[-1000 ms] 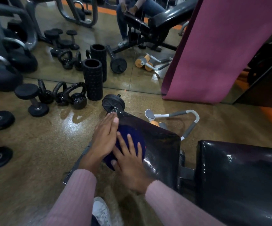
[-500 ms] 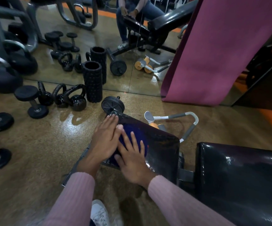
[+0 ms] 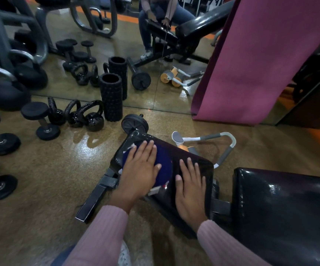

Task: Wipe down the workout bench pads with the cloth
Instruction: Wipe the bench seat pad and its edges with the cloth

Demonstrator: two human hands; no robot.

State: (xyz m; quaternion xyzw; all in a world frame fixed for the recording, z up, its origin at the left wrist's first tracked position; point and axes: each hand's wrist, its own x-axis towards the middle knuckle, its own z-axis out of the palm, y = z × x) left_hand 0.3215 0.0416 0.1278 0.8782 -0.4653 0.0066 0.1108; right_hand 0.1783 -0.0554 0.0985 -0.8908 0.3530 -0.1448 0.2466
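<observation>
Head view: the left hand (image 3: 140, 169) lies flat, fingers spread, pressing a dark blue cloth (image 3: 163, 166) onto the small black seat pad (image 3: 193, 164) of the workout bench; its grip is wide, palm down on the cloth rather than closed round it; the right hand (image 3: 190, 187) rests flat on the bare pad just beside the cloth, grip wide and holding nothing; the larger back pad (image 3: 282, 208) sits to the right, apart from both hands; kettlebells (image 3: 94, 120), a foam roller (image 3: 111, 96) and a pink mat (image 3: 251, 60) stand by the mirror; no writing or brand can be read.
</observation>
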